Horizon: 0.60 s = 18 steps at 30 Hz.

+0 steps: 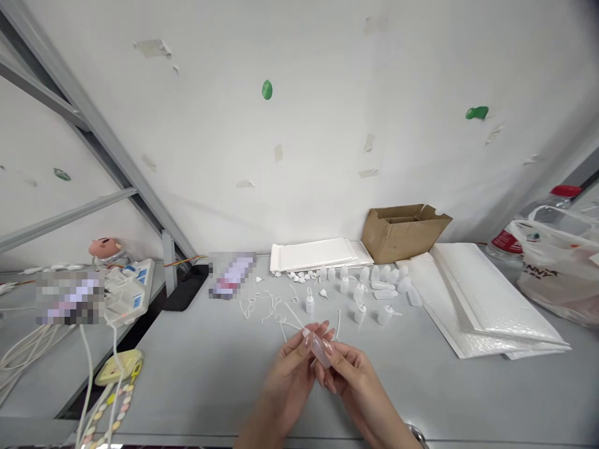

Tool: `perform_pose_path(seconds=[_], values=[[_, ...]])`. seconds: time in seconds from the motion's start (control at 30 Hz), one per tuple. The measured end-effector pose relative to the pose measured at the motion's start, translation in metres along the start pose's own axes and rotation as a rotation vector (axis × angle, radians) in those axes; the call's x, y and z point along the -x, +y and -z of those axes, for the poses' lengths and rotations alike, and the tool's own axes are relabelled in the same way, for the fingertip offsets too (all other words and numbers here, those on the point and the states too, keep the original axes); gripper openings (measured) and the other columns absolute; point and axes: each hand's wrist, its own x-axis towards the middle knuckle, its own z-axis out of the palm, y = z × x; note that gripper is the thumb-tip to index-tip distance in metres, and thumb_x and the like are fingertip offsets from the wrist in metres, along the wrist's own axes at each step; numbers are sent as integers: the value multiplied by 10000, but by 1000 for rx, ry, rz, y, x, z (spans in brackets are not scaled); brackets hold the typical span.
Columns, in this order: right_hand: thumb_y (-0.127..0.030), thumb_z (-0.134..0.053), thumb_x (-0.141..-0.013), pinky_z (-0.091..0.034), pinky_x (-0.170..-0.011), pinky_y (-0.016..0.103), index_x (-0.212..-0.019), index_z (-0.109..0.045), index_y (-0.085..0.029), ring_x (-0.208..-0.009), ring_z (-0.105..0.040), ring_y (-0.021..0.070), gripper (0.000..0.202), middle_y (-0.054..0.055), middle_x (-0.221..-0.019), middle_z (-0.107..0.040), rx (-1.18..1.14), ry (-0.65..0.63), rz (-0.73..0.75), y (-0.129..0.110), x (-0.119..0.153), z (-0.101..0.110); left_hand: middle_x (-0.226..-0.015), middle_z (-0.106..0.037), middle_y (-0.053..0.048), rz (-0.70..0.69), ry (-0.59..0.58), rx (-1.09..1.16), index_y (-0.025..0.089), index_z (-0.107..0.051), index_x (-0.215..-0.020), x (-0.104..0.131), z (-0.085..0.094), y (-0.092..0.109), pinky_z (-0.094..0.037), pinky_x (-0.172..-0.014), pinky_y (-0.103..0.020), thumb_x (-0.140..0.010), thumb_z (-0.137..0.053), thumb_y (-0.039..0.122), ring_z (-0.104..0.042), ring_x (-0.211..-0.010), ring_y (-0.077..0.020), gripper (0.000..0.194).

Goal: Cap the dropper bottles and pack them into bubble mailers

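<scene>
Above the front of the grey table (pixel 206 380), a small translucent squeeze bottle (pixel 321 352) is tilted between both my hands. My left hand (pixel 296 360) pinches it near its white neck, where a thin white strip sticks out up and to the left. My right hand (pixel 349 369) has its fingers closed around the bottle's body. A white strap piece (pixel 279 319) and another thin strip (pixel 339 319) lie just beyond my fingers. Past them stands a capped small bottle (pixel 309 304). My fingers partly hide the cap end.
Several small bottles (pixel 360 313) stand or lie behind my hands, with loose white caps (pixel 302 276) and ring straps (pixel 274 302). Padded envelopes (pixel 505 293), a cardboard box (pixel 405 234) and a plastic bag (pixel 552 268) sit to the right. Cables and a power strip (pixel 140 293) are at left.
</scene>
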Motion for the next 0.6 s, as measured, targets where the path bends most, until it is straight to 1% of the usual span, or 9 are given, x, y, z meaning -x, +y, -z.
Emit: perform_pose_path(seconds=[0.13,0.27,0.37,0.5,0.6], values=[[-458,-675,-724,-274,-515,235,-561,-617,-132,-466,-336,76,369,-7,-520,-534,-46,-4,-9,1,-1,0,-1083,-696,-27,33,-52,95,210,-720,-848,-2,5,-5,-318,-1049,-348,-734,-675,197,-526,-1168,-225,123],[-436,-664,-745,-262,-507,233,-566,-621,-123,-465,-347,74,362,0,-515,-535,-78,-36,-23,0,-2,0,-1049,-710,-27,21,-90,90,213,-718,-850,-1,5,-4,-323,-1041,-360,-730,-679,200,-525,-1167,-228,127],[-428,-643,-766,-249,-493,234,-541,-601,-126,-441,-347,70,379,-8,-475,-511,-114,-76,-31,-2,-3,-1,-1022,-718,-45,20,-76,24,211,-717,-858,1,2,1,-333,-1019,-382,-717,-699,283,-531,-1154,-244,160],[-413,-638,-773,-223,-464,231,-603,-630,-120,-411,-346,62,339,-8,-465,-524,-116,-86,-43,-4,-4,-3,-987,-720,-90,-13,-46,-85,176,-716,-908,2,-2,10,-334,-998,-374,-718,-662,438,-546,-1119,-254,328],[-412,-623,-785,-216,-454,230,-637,-648,-111,-394,-339,57,336,-6,-458,-532,-84,-86,-43,-4,-3,-4,-915,-727,-93,-75,-2,-191,158,-724,-883,2,-4,13,-359,-949,-366,-703,-680,425,-582,-1027,-252,325]])
